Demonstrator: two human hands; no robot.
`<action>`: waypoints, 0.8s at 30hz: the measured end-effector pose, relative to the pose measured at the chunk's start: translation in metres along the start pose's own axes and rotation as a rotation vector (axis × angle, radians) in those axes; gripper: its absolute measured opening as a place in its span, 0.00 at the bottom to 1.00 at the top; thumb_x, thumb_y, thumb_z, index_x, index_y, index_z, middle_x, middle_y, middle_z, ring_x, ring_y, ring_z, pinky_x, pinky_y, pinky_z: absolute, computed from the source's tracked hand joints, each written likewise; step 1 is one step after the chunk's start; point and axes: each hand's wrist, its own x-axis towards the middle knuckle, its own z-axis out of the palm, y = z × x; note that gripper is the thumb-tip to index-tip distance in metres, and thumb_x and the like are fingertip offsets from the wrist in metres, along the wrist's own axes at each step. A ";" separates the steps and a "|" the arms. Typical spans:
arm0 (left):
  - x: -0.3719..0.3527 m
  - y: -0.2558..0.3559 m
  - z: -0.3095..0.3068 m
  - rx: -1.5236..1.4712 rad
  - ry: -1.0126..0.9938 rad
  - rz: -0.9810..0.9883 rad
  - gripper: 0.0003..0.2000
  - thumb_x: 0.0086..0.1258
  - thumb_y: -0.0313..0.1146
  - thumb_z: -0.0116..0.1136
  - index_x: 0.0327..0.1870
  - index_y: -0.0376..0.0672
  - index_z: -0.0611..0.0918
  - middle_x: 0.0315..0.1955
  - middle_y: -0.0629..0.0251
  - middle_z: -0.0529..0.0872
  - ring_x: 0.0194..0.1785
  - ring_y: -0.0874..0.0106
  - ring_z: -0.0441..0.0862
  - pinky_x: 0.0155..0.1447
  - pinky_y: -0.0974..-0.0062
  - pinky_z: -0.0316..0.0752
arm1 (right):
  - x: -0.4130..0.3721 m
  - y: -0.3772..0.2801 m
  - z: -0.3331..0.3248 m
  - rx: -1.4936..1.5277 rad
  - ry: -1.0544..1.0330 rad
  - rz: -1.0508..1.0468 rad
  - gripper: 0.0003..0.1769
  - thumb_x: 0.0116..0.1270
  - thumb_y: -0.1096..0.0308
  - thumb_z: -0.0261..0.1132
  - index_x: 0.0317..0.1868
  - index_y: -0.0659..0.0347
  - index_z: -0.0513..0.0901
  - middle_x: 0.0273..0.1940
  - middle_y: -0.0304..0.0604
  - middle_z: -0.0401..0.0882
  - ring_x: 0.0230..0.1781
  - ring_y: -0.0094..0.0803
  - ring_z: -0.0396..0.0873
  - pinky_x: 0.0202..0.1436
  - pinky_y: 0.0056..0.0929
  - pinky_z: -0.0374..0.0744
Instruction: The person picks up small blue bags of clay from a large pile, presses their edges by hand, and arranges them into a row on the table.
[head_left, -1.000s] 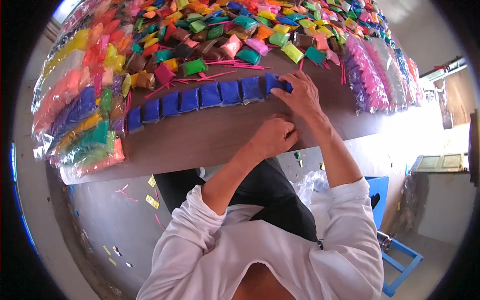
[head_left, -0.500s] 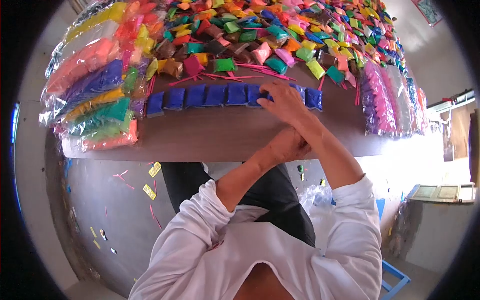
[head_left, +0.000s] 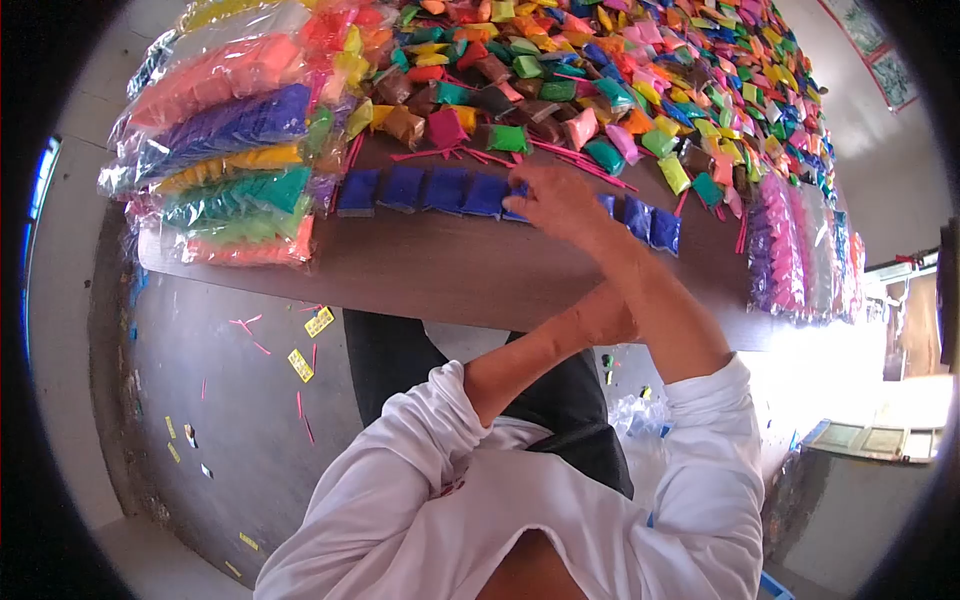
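A row of small blue packets [head_left: 444, 190] lies side by side along the near part of the table. My right hand [head_left: 565, 205] reaches over the row from the right, palm down, its thumb and fingers apart at a packet near the row's middle. It covers part of the row, and several packets show on either side. My left hand [head_left: 608, 314] is at the table's front edge, crossed beneath my right forearm. Its fingers are hidden there, so I cannot see whether it holds anything.
A heap of small multicoloured packets [head_left: 560, 90] covers the back of the brown table [head_left: 420, 270], with pink strips [head_left: 585, 160] before it. Clear bags of coloured packets [head_left: 235, 185] are stacked left; more bags [head_left: 795, 245] stand right. Scraps lie on the floor [head_left: 240, 400].
The camera view has turned, so the table looks tilted and shifted right. Along the blue row, my right hand is slightly further left, uncovering another packet at the right end.
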 end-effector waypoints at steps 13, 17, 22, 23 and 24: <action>-0.006 -0.014 0.006 -0.183 -0.008 -0.044 0.22 0.66 0.39 0.67 0.60 0.44 0.77 0.59 0.57 0.78 0.65 0.60 0.73 0.69 0.60 0.65 | 0.028 -0.042 -0.007 -0.015 -0.073 0.009 0.16 0.62 0.60 0.67 0.46 0.60 0.81 0.41 0.52 0.85 0.45 0.51 0.83 0.50 0.47 0.78; -0.020 -0.018 0.009 -0.202 -0.016 -0.013 0.23 0.71 0.40 0.62 0.65 0.47 0.74 0.64 0.59 0.75 0.68 0.63 0.70 0.72 0.61 0.62 | 0.053 -0.067 0.015 0.059 -0.029 -0.114 0.21 0.62 0.60 0.66 0.55 0.58 0.80 0.44 0.53 0.85 0.47 0.52 0.83 0.52 0.47 0.78; -0.033 -0.030 0.002 0.505 -0.180 0.076 0.14 0.75 0.42 0.55 0.55 0.47 0.80 0.54 0.61 0.81 0.61 0.64 0.74 0.66 0.59 0.67 | 0.063 -0.074 0.048 0.024 -0.012 -0.222 0.27 0.61 0.59 0.67 0.60 0.59 0.79 0.50 0.55 0.84 0.51 0.54 0.82 0.56 0.48 0.79; -0.036 -0.035 0.005 0.434 -0.120 0.081 0.13 0.74 0.41 0.55 0.53 0.46 0.81 0.51 0.61 0.81 0.59 0.63 0.75 0.65 0.59 0.68 | 0.061 -0.074 0.047 0.057 -0.040 -0.179 0.26 0.61 0.59 0.67 0.59 0.59 0.80 0.50 0.55 0.84 0.51 0.54 0.82 0.57 0.48 0.79; -0.039 -0.041 0.011 0.357 -0.065 0.088 0.12 0.73 0.39 0.56 0.51 0.46 0.81 0.49 0.61 0.82 0.58 0.63 0.76 0.63 0.59 0.68 | 0.057 -0.078 0.038 0.089 -0.064 -0.130 0.25 0.62 0.59 0.67 0.58 0.59 0.80 0.50 0.55 0.84 0.51 0.53 0.82 0.57 0.47 0.79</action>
